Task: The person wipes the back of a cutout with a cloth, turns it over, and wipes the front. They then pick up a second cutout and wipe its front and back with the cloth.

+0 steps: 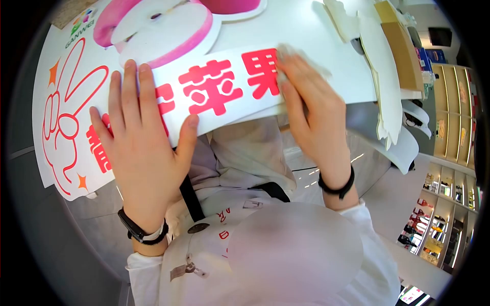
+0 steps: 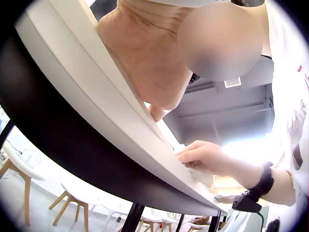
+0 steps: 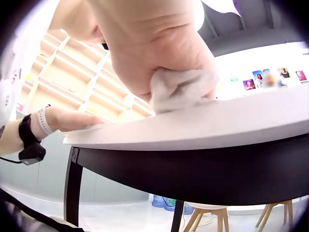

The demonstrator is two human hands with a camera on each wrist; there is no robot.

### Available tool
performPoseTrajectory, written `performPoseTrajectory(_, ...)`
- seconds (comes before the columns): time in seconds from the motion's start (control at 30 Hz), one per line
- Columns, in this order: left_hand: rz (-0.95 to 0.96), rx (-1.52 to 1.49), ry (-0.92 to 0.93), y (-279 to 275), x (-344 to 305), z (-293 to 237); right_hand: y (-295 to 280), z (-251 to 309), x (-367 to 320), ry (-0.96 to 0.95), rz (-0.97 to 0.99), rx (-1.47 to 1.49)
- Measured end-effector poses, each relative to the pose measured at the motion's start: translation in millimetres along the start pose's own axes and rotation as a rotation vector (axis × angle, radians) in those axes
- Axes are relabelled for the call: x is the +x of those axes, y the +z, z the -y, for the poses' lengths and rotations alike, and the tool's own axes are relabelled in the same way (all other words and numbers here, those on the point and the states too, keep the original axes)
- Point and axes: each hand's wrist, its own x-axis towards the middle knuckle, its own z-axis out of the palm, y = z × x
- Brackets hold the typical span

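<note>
A white sign board [image 1: 237,64] with big red characters lies across the table edge. My left hand [image 1: 145,140] rests on its left part, fingers spread and straight, covering some of the lettering. At the right end, my right hand [image 1: 319,112] holds a crumpled white cloth [image 3: 176,92] against the board beside the last red character. In the right wrist view the cloth bunches under the palm, right at the tabletop. The right fingertips look blurred in the head view. Under the left hand lies a larger white board [image 1: 76,102] with a red outlined hand making a V sign.
A pink apple-slice cutout [image 1: 168,30] lies beyond the sign. On the right are torn white sheets [image 1: 375,66] and a cardboard piece [image 1: 400,56]. The white table [image 3: 231,121] has a dark rim beneath. Stools [image 2: 75,195] stand past it, and lit shelves [image 1: 454,112] line the right.
</note>
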Motion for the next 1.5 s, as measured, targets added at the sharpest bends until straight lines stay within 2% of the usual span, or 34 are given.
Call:
performPoseTrajectory(0.07, 0.000, 0.005, -0.005, -1, -1, -1, 9, -5, 16, -0.061, -0.028, -0.011)
performPoseTrajectory(0.27, 0.016, 0.025, -0.002, -3, 1, 0, 1, -1, -16, -0.009, -0.036, -0.056)
performPoseTrajectory(0.37, -0.003, 0.016, 0.012, -1, 0, -1, 3, -9, -1, -0.051, -0.045, -0.019)
performPoseTrajectory(0.47, -0.009, 0.012, 0.012, 0, -1, -2, -1, -1, 16, 0.094, 0.067, 0.146)
performPoseTrajectory(0.67, 0.000, 0.033, 0.005, -2, 0, 0, -2, 0, -11, 0.054, -0.020, 0.082)
performPoseTrajectory(0.77, -0.013, 0.020, 0.019, -1, -1, 0, 3, -10, 4, -0.021, -0.031, 0.051)
performPoseTrajectory(0.87, -0.030, 0.027, 0.021, 2, -2, 1, 4, -13, 26, 0.091, 0.107, 0.178)
performPoseTrajectory(0.9, -0.031, 0.030, 0.017, 1, -2, 2, 8, -16, 25, 0.036, 0.058, 0.149)
performPoseTrajectory(0.97, -0.026, 0.042, 0.021, 1, -3, 2, 17, -25, 20, -0.078, -0.044, 0.093)
performPoseTrajectory(1.07, -0.028, 0.031, 0.017, 1, -2, 3, 4, -17, -3, -0.020, -0.022, 0.168)
performPoseTrajectory(1.17, -0.026, 0.026, 0.015, 1, -2, 3, -4, -15, -29, 0.012, 0.012, 0.119)
performPoseTrajectory(1.27, -0.028, 0.018, 0.024, 4, -3, 4, 4, -10, -32, -0.026, -0.030, 0.132)
performPoseTrajectory(1.37, -0.030, 0.021, 0.028, 4, -3, 6, 27, 12, -14, -0.406, -0.070, 0.096)
performPoseTrajectory(1.47, -0.028, 0.015, 0.029, 5, -3, 7, 44, 45, -8, -0.386, -0.102, 0.288)
performPoseTrajectory(1.5, -0.024, 0.011, 0.032, 5, -3, 8, 43, 41, -8, -0.405, -0.094, 0.245)
